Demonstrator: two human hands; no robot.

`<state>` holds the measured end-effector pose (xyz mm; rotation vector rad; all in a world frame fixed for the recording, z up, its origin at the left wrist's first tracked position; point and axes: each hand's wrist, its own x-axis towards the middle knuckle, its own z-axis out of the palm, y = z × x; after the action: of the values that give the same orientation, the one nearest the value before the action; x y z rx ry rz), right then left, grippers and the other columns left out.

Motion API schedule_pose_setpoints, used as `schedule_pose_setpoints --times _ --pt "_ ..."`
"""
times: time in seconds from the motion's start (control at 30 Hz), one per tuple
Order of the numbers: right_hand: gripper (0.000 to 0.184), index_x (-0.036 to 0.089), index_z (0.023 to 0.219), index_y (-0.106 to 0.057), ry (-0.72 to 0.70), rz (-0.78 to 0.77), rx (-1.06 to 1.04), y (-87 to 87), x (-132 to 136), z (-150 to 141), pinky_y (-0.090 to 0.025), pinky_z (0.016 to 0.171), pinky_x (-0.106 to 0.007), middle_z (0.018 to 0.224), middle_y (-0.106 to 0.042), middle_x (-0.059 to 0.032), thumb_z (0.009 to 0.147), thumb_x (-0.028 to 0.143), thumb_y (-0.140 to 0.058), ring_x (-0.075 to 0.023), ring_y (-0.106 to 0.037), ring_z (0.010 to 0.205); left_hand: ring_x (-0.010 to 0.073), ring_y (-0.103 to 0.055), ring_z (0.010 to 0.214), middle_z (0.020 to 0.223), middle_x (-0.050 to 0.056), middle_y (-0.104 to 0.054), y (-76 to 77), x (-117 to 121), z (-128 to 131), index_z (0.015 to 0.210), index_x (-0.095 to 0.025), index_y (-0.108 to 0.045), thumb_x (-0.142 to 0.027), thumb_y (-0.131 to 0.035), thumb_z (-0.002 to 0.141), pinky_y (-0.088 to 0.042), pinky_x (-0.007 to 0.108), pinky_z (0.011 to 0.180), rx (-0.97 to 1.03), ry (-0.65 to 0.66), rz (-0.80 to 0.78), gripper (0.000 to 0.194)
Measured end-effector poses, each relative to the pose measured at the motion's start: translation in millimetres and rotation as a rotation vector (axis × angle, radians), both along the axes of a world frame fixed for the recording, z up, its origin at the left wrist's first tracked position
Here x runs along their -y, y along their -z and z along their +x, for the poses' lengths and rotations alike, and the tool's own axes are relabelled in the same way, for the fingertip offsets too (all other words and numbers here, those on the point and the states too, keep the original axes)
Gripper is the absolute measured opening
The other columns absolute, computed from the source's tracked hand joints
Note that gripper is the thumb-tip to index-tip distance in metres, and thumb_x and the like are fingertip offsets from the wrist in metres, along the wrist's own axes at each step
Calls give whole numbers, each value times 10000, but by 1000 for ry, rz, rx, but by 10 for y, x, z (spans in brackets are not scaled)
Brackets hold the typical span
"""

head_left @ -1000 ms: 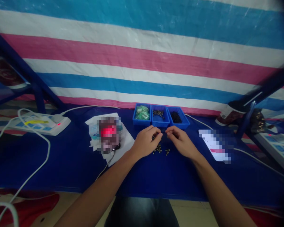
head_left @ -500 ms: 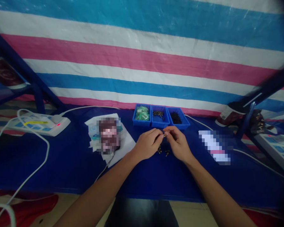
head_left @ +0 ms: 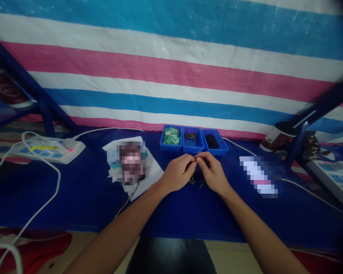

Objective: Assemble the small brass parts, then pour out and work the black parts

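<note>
My left hand (head_left: 177,172) and my right hand (head_left: 213,171) meet fingertip to fingertip above the blue table. Both are closed in a pinch on a small brass-coloured part (head_left: 196,162), mostly hidden by the fingers. Below them, small brass-and-black pieces (head_left: 191,179) lie in a little cluster by my left hand. Another such piece (head_left: 201,183) rests apart, close to my right hand. Just behind the hands stand three blue bins: one with green-and-clear packets (head_left: 172,137), one with small brass parts (head_left: 191,137), one with small black parts (head_left: 211,141).
Left of my hands, a blurred-out object (head_left: 131,163) sits on white paper (head_left: 151,171). Farther left is a power strip (head_left: 60,150) with white cables. A blurred white item (head_left: 258,177) lies to the right. Behind the table (head_left: 183,217) hangs a striped sheet (head_left: 171,72).
My right hand has shifted slightly left and its fingers have closed in nearer to the left ones. The small part between them shows less. The bins and loose pieces stay put.
</note>
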<state>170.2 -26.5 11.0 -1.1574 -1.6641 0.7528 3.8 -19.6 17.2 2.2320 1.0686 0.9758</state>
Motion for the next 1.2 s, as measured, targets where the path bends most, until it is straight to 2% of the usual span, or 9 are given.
schedule_pose_setpoints --times 0.23,0.67,0.93,1.2 --pt "239 197 866 -566 27 -53 81 -9 12 8 -386 640 -274 728 -545 15 959 403 -489 -139 -492 659 139 -536 761 811 -1 -558 -6 -5 -7 842 -191 -521 -245 -405 989 -410 277 725 18 -7 -3 195" --pt "237 189 880 -594 -31 -16 154 -35 34 -6 -406 667 -263 764 -600 1 980 349 -451 -143 -546 695 134 -535 705 761 -9 -563 -1 -16 -9 787 -191 -519 -219 -457 940 -405 271 678 -15 -71 14 167" --pt "190 201 992 -627 -54 6 141 -36 37 -8 -450 756 -292 931 -674 -35 965 317 -478 -177 -615 830 146 -561 734 793 1 -605 23 -42 -26 832 -194 -564 -226 -464 929 -419 280 700 -19 -143 21 143" --pt "202 199 988 -619 -33 -17 146 -28 20 5 -448 713 -294 853 -661 -29 964 326 -464 -173 -598 761 158 -587 793 855 18 -632 -5 -40 -22 898 -200 -606 -247 -488 935 -440 290 718 -9 -162 45 132"
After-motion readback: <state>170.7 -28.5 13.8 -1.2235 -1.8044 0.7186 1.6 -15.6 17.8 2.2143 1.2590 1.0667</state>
